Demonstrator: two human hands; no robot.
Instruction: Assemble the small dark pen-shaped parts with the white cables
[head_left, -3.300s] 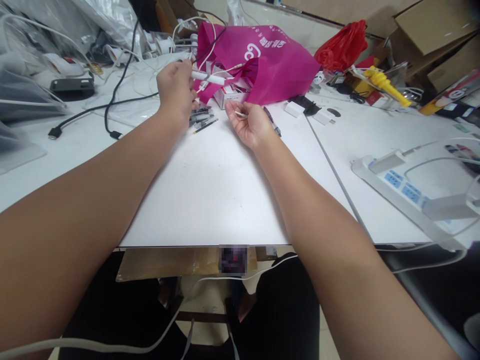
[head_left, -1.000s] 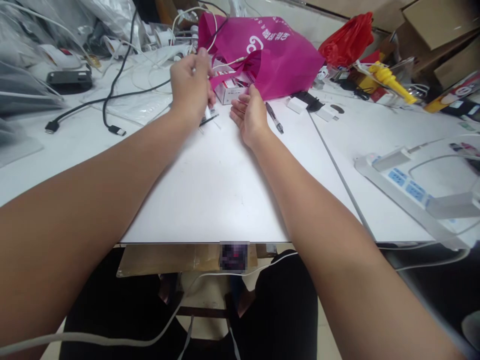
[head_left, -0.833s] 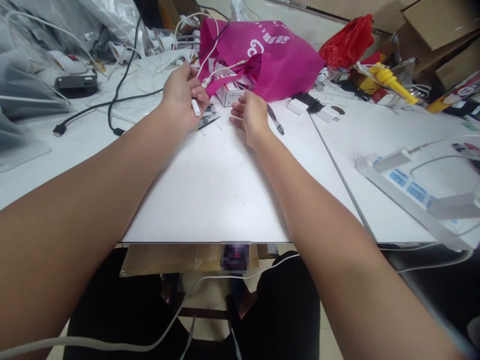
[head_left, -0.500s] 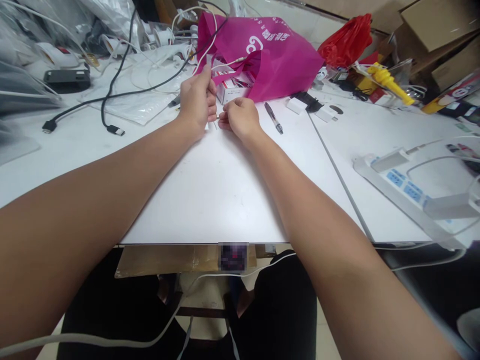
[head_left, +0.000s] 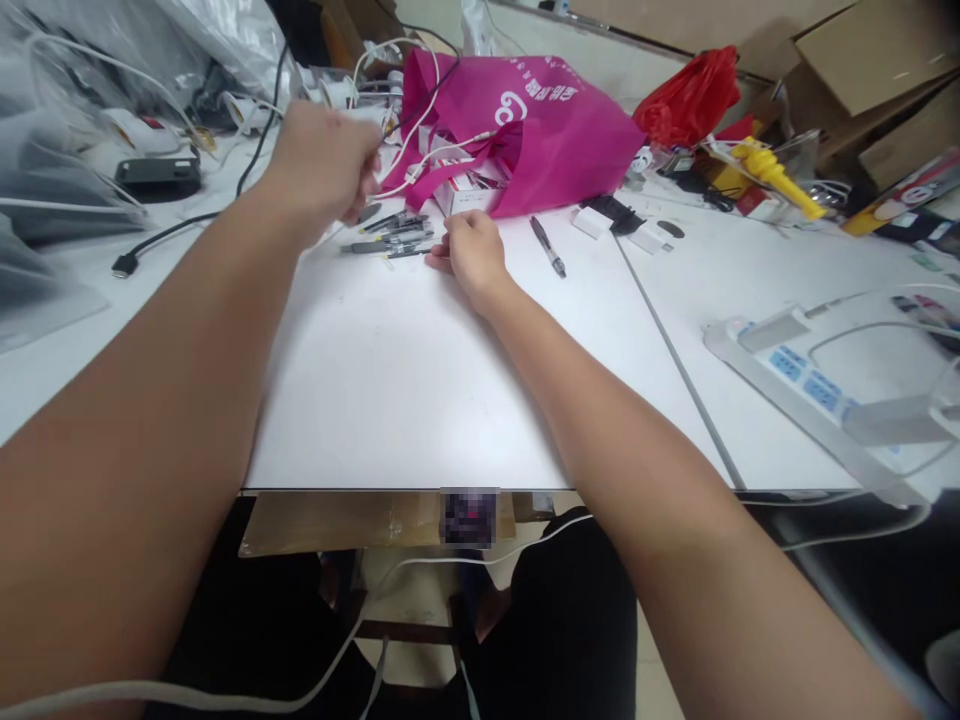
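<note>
My left hand (head_left: 326, 165) is raised over the left side of the table, blurred, with its fingers curled in. Whatever may be inside its grip is hidden. Low at the table, my right hand (head_left: 476, 250) has its fingers pressed together at the end of a thin dark pen (head_left: 407, 254). Several pens (head_left: 390, 232) lie in a loose pile between the two hands. Just behind my right hand, a white box (head_left: 461, 193) sits in the mouth of a pink bag (head_left: 574, 140). Another pen (head_left: 549, 247) lies alone to the right of that hand.
White cables cross the bag's opening. A black cable plug (head_left: 125, 265) and a dark grey device (head_left: 159, 177) lie at the left, near plastic-wrapped items. At the right are white adapters (head_left: 592, 222), a power strip (head_left: 806, 380), a red plastic bag (head_left: 690, 100) and cardboard boxes.
My left hand has moved left and up, away from my right hand, uncovering the pen pile. The black cables at the left have shifted. My right hand stays near the same spot.
</note>
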